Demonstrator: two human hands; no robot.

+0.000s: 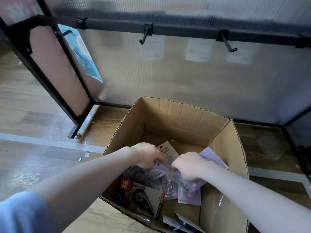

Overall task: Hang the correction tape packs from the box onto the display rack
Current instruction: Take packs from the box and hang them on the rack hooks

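Inside the cardboard box [176, 118], both hands were down among the correction tape packs [189, 193]: left hand [146, 154] curled round a purple pack, right hand [189, 165] clutching several more. Judged step: pick-up, nothing lifted clear yet. Next move likely needs one pack singled out and its hang hole threaded onto an empty hook [144, 37] on the rack bar [185, 30] above the box.

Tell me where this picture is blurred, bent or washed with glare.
Head view: the rack bar is smeared by motion blur and bows from wide-angle distortion; glare whitens the floor at left; the hands and box look sharper.
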